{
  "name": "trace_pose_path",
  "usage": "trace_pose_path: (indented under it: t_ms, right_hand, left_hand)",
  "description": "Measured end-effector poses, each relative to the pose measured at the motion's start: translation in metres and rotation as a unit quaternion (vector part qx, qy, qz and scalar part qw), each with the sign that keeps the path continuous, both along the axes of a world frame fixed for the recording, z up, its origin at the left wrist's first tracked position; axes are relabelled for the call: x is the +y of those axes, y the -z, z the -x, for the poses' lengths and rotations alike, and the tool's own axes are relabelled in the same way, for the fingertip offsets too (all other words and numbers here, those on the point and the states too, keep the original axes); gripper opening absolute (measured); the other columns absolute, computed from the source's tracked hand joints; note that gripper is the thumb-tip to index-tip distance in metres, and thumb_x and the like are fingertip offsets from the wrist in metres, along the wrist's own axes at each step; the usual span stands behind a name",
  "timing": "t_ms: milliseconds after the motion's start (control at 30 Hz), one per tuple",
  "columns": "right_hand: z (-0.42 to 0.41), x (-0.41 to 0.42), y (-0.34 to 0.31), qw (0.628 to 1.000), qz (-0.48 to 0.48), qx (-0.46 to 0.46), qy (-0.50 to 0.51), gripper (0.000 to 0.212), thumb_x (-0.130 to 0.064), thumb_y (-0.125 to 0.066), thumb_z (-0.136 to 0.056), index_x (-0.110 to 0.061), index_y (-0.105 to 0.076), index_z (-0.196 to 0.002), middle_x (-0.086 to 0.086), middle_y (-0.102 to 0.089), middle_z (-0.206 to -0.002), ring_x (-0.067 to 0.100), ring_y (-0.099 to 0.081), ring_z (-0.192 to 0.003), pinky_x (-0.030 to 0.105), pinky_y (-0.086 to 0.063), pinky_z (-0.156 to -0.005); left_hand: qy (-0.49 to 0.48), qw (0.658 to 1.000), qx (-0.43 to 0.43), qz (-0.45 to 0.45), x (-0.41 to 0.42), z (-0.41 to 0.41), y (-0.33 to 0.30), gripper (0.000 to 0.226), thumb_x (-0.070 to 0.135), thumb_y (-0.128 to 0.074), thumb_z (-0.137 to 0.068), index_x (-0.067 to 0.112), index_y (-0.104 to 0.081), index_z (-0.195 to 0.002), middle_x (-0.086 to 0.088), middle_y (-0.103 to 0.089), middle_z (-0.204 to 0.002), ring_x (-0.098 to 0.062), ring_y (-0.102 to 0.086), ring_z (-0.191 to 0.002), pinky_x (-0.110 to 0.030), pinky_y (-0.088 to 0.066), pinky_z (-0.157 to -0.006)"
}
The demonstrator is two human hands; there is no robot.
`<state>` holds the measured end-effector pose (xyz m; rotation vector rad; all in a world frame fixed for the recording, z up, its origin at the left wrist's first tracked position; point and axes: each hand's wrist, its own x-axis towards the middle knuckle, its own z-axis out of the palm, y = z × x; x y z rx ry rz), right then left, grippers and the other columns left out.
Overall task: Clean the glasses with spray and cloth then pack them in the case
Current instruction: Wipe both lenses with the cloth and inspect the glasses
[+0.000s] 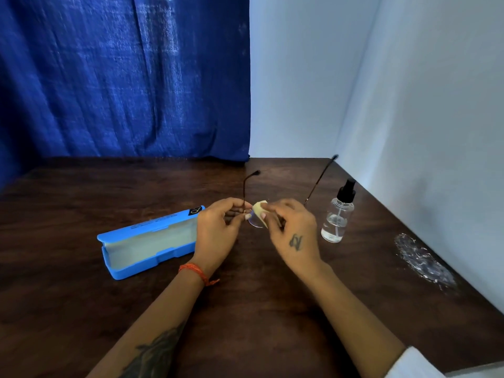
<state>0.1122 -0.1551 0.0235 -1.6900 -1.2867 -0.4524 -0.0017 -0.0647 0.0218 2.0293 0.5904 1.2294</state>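
The thin-framed glasses (246, 186) are held above the middle of the dark wooden table (81, 309), their temple arms pointing away from me. My left hand (218, 230) pinches the frame at its left hinge. My right hand (291, 227) presses a small pale yellow cloth (259, 210) against the left lens, thumb on top. The right lens is hidden behind my right hand. The blue glasses case (147, 241) lies open to the left, its pale lining showing and nothing in it. The clear spray bottle (338, 214) with a black nozzle stands upright to the right.
A blue curtain (122, 77) hangs behind the table's far edge. White walls (422, 118) close the right side and back corner. A whitish scuffed patch (422, 257) marks the table near its right edge.
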Motion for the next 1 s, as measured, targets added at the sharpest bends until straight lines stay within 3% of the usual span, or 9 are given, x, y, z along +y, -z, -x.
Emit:
trace_pose_path:
  t_ms: [100, 200, 333, 500, 633, 867, 1000]
  right_hand:
    - [0.002, 0.001, 0.008, 0.998, 0.024, -0.045, -0.025, 0.028, -0.024, -0.068, -0.076, -0.01, -0.072, -0.1, 0.005, -0.068, -0.097, 0.015, -0.058, -0.09, 0.014, -0.039, -0.082]
    - [-0.001, -0.002, 0.013, 0.989, 0.076, -0.123, -0.008, 0.042, -0.028, -0.075, -0.071, -0.008, -0.068, -0.108, 0.006, -0.067, -0.102, 0.021, -0.054, -0.095, 0.023, -0.042, -0.081]
    - [-0.006, -0.004, 0.014, 0.979, 0.029, -0.201, 0.001, 0.024, -0.017, -0.059, -0.082, -0.007, -0.071, -0.1, 0.005, -0.07, -0.092, 0.021, -0.055, -0.083, 0.028, -0.044, -0.073]
    - [-0.008, -0.007, 0.009, 0.963, -0.031, -0.266, -0.011, 0.015, -0.008, -0.062, -0.083, -0.004, -0.073, -0.092, 0.008, -0.072, -0.089, 0.021, -0.057, -0.078, 0.03, -0.048, -0.073]
    - [-0.01, -0.01, 0.007, 0.965, -0.07, -0.253, -0.005, 0.015, -0.009, -0.06, -0.084, -0.005, -0.073, -0.091, 0.007, -0.072, -0.088, 0.018, -0.053, -0.082, 0.028, -0.048, -0.076]
    - [-0.006, -0.009, 0.007, 0.98, -0.025, -0.199, 0.016, 0.02, -0.018, -0.063, -0.081, -0.005, -0.072, -0.093, 0.006, -0.07, -0.088, 0.02, -0.053, -0.082, 0.027, -0.046, -0.075]
    - [0.001, -0.006, 0.008, 0.986, 0.033, -0.161, 0.015, 0.036, -0.031, -0.058, -0.085, -0.003, -0.068, -0.106, 0.009, -0.068, -0.101, 0.023, -0.054, -0.09, 0.03, -0.047, -0.082]
  left_hand:
    - [-0.002, 1.0, -0.009, 0.003, 0.0, -0.001, -0.001, 0.025, -0.003, -0.067, -0.075, 0.018, -0.068, -0.088, 0.015, -0.065, -0.081, -0.002, -0.063, -0.081, -0.009, -0.049, -0.072]
    - [-0.002, 1.0, 0.001, -0.001, -0.001, -0.002, 0.0, 0.026, -0.002, -0.067, -0.075, 0.019, -0.068, -0.09, 0.014, -0.065, -0.082, -0.002, -0.063, -0.082, -0.01, -0.05, -0.073]
    - [0.007, 1.0, -0.011, 0.022, -0.004, -0.003, -0.001, 0.028, 0.0, -0.068, -0.076, 0.023, -0.066, -0.091, 0.013, -0.066, -0.085, -0.001, -0.063, -0.084, -0.011, -0.05, -0.075]
    - [0.05, 0.983, -0.093, 0.147, -0.014, -0.005, -0.002, 0.027, 0.004, -0.068, -0.077, 0.023, -0.067, -0.095, 0.005, -0.069, -0.097, -0.004, -0.065, -0.09, -0.013, -0.05, -0.077]
    - [0.076, 0.955, -0.131, 0.255, -0.017, -0.007, 0.001, 0.025, 0.007, -0.067, -0.077, 0.022, -0.066, -0.097, 0.001, -0.07, -0.098, -0.012, -0.067, -0.094, -0.026, -0.054, -0.082]
    - [0.013, 0.983, -0.104, 0.153, -0.016, -0.006, 0.001, 0.022, 0.006, -0.065, -0.079, 0.028, -0.066, -0.084, 0.002, -0.071, -0.087, -0.013, -0.068, -0.083, -0.029, -0.055, -0.078]
    - [-0.032, 0.995, -0.074, 0.049, -0.013, -0.006, 0.005, 0.02, 0.01, -0.066, -0.079, 0.026, -0.066, -0.091, 0.008, -0.068, -0.086, -0.009, -0.065, -0.087, -0.03, -0.054, -0.081]
